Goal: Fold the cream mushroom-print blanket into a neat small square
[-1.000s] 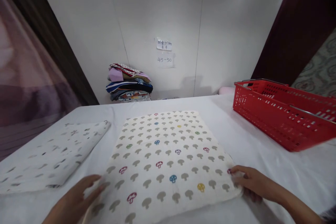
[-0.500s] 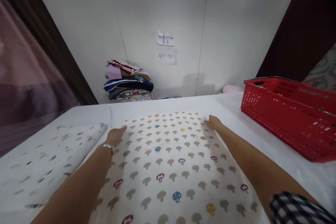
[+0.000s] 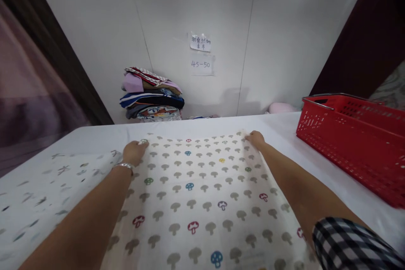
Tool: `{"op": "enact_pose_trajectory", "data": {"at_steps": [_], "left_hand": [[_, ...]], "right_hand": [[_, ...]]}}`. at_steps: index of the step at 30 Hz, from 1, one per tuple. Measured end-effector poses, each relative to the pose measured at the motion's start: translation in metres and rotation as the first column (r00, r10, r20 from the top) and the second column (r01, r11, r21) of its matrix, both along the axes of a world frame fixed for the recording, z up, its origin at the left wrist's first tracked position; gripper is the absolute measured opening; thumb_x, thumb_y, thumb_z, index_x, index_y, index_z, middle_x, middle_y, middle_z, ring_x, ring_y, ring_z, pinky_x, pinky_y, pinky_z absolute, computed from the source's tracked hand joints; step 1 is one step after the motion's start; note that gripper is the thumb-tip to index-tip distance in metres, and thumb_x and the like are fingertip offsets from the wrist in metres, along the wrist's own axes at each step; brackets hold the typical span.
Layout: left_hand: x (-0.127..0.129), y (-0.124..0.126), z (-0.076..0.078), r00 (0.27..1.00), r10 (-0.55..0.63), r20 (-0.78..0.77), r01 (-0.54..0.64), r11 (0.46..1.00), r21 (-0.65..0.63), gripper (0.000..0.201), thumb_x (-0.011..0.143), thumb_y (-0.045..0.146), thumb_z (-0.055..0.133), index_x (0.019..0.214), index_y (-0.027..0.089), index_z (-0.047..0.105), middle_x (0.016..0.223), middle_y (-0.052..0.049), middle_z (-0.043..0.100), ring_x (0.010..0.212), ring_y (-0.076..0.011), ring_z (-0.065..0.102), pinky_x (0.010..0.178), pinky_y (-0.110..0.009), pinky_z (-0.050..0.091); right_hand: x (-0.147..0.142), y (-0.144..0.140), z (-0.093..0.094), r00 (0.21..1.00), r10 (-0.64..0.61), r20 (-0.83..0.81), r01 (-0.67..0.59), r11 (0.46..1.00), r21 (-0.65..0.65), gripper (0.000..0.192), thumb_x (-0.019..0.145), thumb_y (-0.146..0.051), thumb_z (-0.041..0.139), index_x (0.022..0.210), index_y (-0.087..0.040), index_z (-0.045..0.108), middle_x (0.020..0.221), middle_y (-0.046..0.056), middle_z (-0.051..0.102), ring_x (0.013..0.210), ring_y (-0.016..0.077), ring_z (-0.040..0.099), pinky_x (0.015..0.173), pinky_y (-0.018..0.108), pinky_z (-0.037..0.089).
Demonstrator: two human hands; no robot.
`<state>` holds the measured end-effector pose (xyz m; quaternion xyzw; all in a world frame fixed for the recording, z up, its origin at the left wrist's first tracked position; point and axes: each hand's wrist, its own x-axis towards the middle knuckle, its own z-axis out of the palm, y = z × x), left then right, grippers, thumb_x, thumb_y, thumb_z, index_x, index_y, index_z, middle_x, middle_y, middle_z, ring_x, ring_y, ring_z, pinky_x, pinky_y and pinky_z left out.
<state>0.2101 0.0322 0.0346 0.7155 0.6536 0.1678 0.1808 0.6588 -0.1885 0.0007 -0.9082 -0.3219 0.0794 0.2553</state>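
Evidently, the piece under inspection is the mushroom-print cloth (image 3: pixel 202 179), which lies spread in front of us over the middle of the white-covered table (image 3: pixel 284 133), running out of view at the near side. We find our left hand (image 3: pixel 134 153) at its far left corner, fingers curled in and, as far as we can see, pinching the edge. Our right hand (image 3: pixel 255 139) is at the far right corner, likewise drawn together on the fabric; the thumb of neither hand shows clearly. Both arms reach forward along the cloth's sides, the right one in a checked sleeve (image 3: pixel 351 240).

Between the hands the far edge dips slightly, and we note a small tip of fabric standing proud beside the right fingers. In our judgement, good handling here calls for an even pull outward from both corners until that dip is gone, with the hands level and equally far forward so that the edge runs straight. We would take the pinch close to the very corners, lest the fabric bunch or slip. The forearms lie close over the cloth and could drag creases into it; we recommend raising them a little. On the left, the leaf-print cloth (image 3: pixel 41 194) lies close by, and our left forearm should clear it.
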Motion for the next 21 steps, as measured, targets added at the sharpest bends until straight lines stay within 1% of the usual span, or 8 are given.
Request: {"op": "enact_pose_trajectory", "data": {"at_steps": [2, 5, 8, 10, 12, 15, 18, 21], "left_hand": [[0.005, 0.01, 0.002, 1.0, 0.029, -0.012, -0.028, 1.0, 0.008, 0.042, 0.073, 0.042, 0.052, 0.098, 0.009, 0.059, 0.098, -0.017, 0.064, 0.082, -0.0264, 0.062, 0.065, -0.032, 0.047], [0.01, 0.017, -0.004, 0.996, 0.071, -0.054, -0.071, 0.997, 0.015, 0.046, 0.074, 0.039, 0.05, 0.104, 0.005, 0.057, 0.109, -0.022, 0.06, 0.1, -0.0317, 0.057, 0.075, -0.035, 0.046], [0.014, 0.009, -0.011, 0.989, 0.108, -0.098, -0.11, 0.994, -0.015, 0.053, 0.077, 0.04, 0.047, 0.11, -0.001, 0.052, 0.113, -0.028, 0.056, 0.104, -0.0373, 0.054, 0.078, -0.042, 0.045], [0.018, -0.002, -0.013, 0.983, 0.117, -0.138, -0.117, 0.993, 0.006, 0.059, 0.079, 0.045, 0.045, 0.116, -0.001, 0.048, 0.116, -0.029, 0.053, 0.106, -0.0387, 0.053, 0.08, -0.045, 0.044], [0.024, -0.015, -0.013, 0.979, 0.072, -0.193, -0.053, 0.993, 0.101, 0.064, 0.081, 0.05, 0.04, 0.122, 0.001, 0.043, 0.123, -0.027, 0.049, 0.112, -0.0391, 0.048, 0.084, -0.047, 0.042], [0.031, -0.032, -0.019, 0.953, -0.082, -0.291, 0.156, 0.957, 0.243, 0.061, 0.085, 0.048, 0.034, 0.127, 0.005, 0.041, 0.135, -0.022, 0.041, 0.123, -0.0361, 0.038, 0.095, -0.05, 0.034], [0.033, -0.047, -0.035, 0.92, -0.203, -0.336, 0.285, 0.934, 0.215, 0.06, 0.085, 0.047, 0.034, 0.129, 0.008, 0.043, 0.138, -0.018, 0.04, 0.128, -0.0304, 0.033, 0.103, -0.046, 0.027], [0.031, -0.056, -0.05, 0.898, -0.26, -0.354, 0.341, 0.921, 0.188, 0.056, 0.086, 0.047, 0.032, 0.126, 0.011, 0.047, 0.138, -0.016, 0.041, 0.13, -0.0282, 0.032, 0.105, -0.045, 0.023]], "right_hand": [[0.001, 0.005, -0.001, 1.0, -0.022, 0.013, 0.022, 1.0, -0.001, 0.03, 0.078, -0.034, 0.055, 0.099, -0.013, 0.061, 0.102, 0.012, 0.064, 0.092, 0.0229, 0.059, 0.069, 0.026, 0.042], [0.0, 0.009, -0.005, 0.999, -0.035, 0.004, 0.035, 0.999, -0.036, 0.027, 0.078, -0.032, 0.056, 0.095, -0.012, 0.062, 0.1, 0.013, 0.065, 0.092, 0.0229, 0.058, 0.07, 0.026, 0.041], [0.003, 0.006, -0.011, 1.0, -0.018, -0.011, 0.017, 0.999, -0.049, 0.026, 0.077, -0.03, 0.058, 0.095, -0.012, 0.063, 0.102, 0.014, 0.064, 0.094, 0.0231, 0.058, 0.071, 0.026, 0.041], [0.007, 0.002, -0.012, 1.0, 0.0, -0.021, 0.0, 1.0, -0.029, 0.027, 0.079, -0.03, 0.055, 0.098, -0.013, 0.063, 0.101, 0.011, 0.065, 0.092, 0.0208, 0.059, 0.07, 0.024, 0.042], [0.012, -0.001, -0.012, 0.999, 0.012, -0.034, -0.012, 1.0, -0.001, 0.026, 0.081, -0.029, 0.051, 0.099, -0.014, 0.064, 0.097, 0.008, 0.067, 0.087, 0.0184, 0.06, 0.068, 0.023, 0.042], [0.014, 0.0, -0.01, 0.998, 0.034, -0.048, -0.032, 0.998, 0.045, 0.026, 0.083, -0.028, 0.046, 0.096, -0.016, 0.066, 0.092, 0.006, 0.068, 0.082, 0.0166, 0.061, 0.065, 0.021, 0.042], [0.01, 0.008, -0.009, 0.996, 0.066, -0.055, -0.062, 0.995, 0.076, 0.025, 0.083, -0.03, 0.047, 0.093, -0.018, 0.067, 0.096, 0.004, 0.068, 0.085, 0.0158, 0.061, 0.066, 0.02, 0.041], [0.005, 0.019, -0.009, 0.996, 0.069, -0.059, -0.065, 0.996, 0.063, 0.025, 0.08, -0.035, 0.052, 0.09, -0.018, 0.068, 0.099, 0.006, 0.067, 0.089, 0.0187, 0.06, 0.069, 0.023, 0.041]]}}
